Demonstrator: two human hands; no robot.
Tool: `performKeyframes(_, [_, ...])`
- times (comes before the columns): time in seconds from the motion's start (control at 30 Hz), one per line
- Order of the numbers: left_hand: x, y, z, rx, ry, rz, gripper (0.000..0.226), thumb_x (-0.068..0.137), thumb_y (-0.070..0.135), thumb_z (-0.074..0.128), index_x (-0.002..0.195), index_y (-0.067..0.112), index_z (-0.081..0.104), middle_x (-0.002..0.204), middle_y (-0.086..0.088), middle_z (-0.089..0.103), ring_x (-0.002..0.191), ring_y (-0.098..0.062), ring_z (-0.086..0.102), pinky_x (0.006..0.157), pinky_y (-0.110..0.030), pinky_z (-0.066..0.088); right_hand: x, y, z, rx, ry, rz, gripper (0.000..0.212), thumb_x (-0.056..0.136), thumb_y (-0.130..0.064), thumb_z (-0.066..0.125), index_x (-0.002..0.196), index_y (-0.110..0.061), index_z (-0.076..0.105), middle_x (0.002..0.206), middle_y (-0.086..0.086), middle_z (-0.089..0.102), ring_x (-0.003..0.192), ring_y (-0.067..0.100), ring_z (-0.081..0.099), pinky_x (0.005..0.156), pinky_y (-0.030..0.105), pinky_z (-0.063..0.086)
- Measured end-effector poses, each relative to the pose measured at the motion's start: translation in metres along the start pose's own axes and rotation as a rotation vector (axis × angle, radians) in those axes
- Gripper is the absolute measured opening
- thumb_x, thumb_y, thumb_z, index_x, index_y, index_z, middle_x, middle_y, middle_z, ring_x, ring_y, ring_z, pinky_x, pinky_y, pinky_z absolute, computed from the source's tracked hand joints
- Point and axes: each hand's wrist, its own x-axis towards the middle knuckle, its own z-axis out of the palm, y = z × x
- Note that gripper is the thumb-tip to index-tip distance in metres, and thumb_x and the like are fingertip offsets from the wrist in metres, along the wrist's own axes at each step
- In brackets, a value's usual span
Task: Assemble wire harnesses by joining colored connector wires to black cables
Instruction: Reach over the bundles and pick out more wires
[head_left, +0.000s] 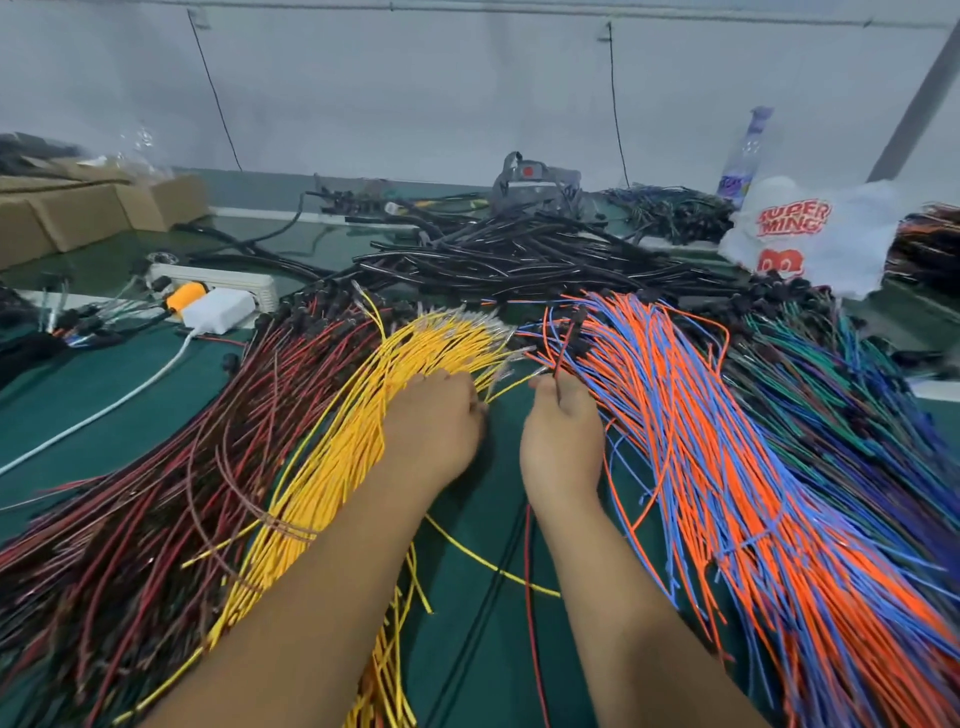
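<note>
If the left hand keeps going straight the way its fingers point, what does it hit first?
Probably the terminal ends of the yellow wires, which fan out just beyond the left hand; the black cables lie farther back. Depth is hard to judge from this one view.

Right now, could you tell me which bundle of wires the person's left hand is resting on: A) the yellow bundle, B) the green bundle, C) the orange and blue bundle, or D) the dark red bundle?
A: the left hand lies on the yellow bundle, fingers at its wire tips.

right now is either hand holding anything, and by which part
The right hand pinches a red and black wire pair a little below its upper end. The left hand pinches a yellow wire near its tip.
</note>
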Motion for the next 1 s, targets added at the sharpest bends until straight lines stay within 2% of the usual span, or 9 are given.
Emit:
performKeyframes(0.07, [-0.001, -0.001, -0.001, -0.236, 0.1, -0.046, 0.017, 0.098, 0.03, 0.048, 0.088, 0.017, 0.052, 0.082, -0.002, 0.059, 0.085, -0.026, 0.054, 0.063, -0.034, 0.038, -0.002, -0.001, 0.003, 0.027, -0.028, -0.022, 0.024, 0.1, -0.023, 0.04, 0.088, -0.014, 0.058, 0.068, 0.005, 0.053, 0.072, 0.036, 0.054, 0.07, 0.048, 0.048])
performKeyframes(0.17, [-0.007, -0.003, -0.01, -0.656, 0.162, -0.115, 0.015, 0.099, 0.025, 0.046, 0.087, 0.017, 0.048, 0.076, 0.003, 0.053, 0.065, -0.01, 0.047, 0.055, -0.021, 0.035, -0.009, -0.003, 0.004, 0.008, -0.077, -0.139, 0.023, 0.1, -0.024, 0.041, 0.082, -0.018, 0.054, 0.063, -0.005, 0.047, 0.068, 0.028, 0.049, 0.065, 0.042, 0.042])
performKeyframes(0.27, [-0.014, 0.002, -0.018, -1.011, 0.026, -0.174, 0.015, 0.099, 0.023, 0.046, 0.086, 0.021, 0.051, 0.081, 0.004, 0.057, 0.07, -0.007, 0.051, 0.069, -0.023, 0.043, -0.017, -0.005, 0.006, -0.052, -0.169, -0.257, 0.025, 0.1, -0.024, 0.043, 0.075, -0.023, 0.044, 0.061, -0.003, 0.047, 0.064, 0.023, 0.045, 0.061, 0.041, 0.037])
performKeyframes(0.37, [-0.017, 0.006, -0.021, -1.151, -0.086, -0.178, 0.02, 0.099, 0.018, 0.046, 0.082, 0.022, 0.054, 0.073, 0.01, 0.056, 0.063, 0.002, 0.052, 0.058, -0.008, 0.042, -0.021, -0.007, 0.007, -0.112, -0.258, -0.282, 0.023, 0.1, -0.027, 0.041, 0.079, -0.02, 0.046, 0.068, 0.004, 0.055, 0.071, 0.03, 0.052, 0.064, 0.044, 0.042])
performKeyframes(0.53, [-0.015, 0.004, -0.026, -1.462, -0.269, -0.187, 0.026, 0.103, 0.017, 0.04, 0.104, 0.018, 0.065, 0.103, 0.002, 0.074, 0.096, -0.007, 0.068, 0.075, -0.018, 0.053, -0.024, -0.011, 0.002, -0.228, -0.289, -0.347, 0.023, 0.102, -0.032, 0.036, 0.111, -0.024, 0.056, 0.089, 0.005, 0.066, 0.085, 0.03, 0.059, 0.069, 0.041, 0.045])
performKeyframes(0.7, [-0.013, -0.003, -0.025, -1.503, -0.151, -0.19, 0.028, 0.103, 0.016, 0.04, 0.083, 0.015, 0.059, 0.095, -0.002, 0.074, 0.095, -0.015, 0.068, 0.085, -0.027, 0.052, -0.027, -0.012, 0.005, -0.378, -0.328, -0.424, 0.032, 0.093, -0.046, 0.036, 0.086, -0.024, 0.058, 0.079, 0.0, 0.063, 0.08, 0.027, 0.059, 0.061, 0.035, 0.042])
performKeyframes(0.8, [-0.012, -0.009, -0.028, -1.652, -0.124, -0.327, 0.028, 0.104, 0.019, 0.036, 0.082, 0.017, 0.054, 0.062, 0.003, 0.053, 0.054, -0.011, 0.051, 0.053, -0.02, 0.046, -0.022, -0.01, 0.006, -0.171, -0.177, -0.325, 0.034, 0.088, -0.047, 0.043, 0.07, -0.021, 0.056, 0.065, -0.005, 0.057, 0.068, 0.019, 0.055, 0.059, 0.035, 0.038])
performKeyframes(0.9, [-0.012, -0.009, -0.031, -1.603, -0.262, -0.319, 0.027, 0.104, 0.02, 0.034, 0.084, 0.019, 0.053, 0.053, 0.008, 0.028, 0.041, -0.005, 0.023, 0.038, -0.015, 0.019, -0.013, -0.007, 0.005, 0.159, -0.1, -0.203, 0.018, 0.089, -0.035, 0.054, 0.074, -0.025, 0.059, 0.063, -0.018, 0.057, 0.063, 0.005, 0.05, 0.065, 0.031, 0.04])
performKeyframes(1.0, [-0.017, -0.003, -0.03, -1.437, -0.475, -0.221, 0.024, 0.103, 0.021, 0.038, 0.089, 0.017, 0.057, 0.054, 0.008, 0.025, 0.041, -0.005, 0.019, 0.038, -0.014, 0.017, -0.008, -0.009, 0.003, 0.279, -0.117, -0.196, 0.017, 0.089, -0.033, 0.053, 0.079, -0.022, 0.062, 0.068, -0.015, 0.06, 0.07, 0.005, 0.056, 0.069, 0.029, 0.043])
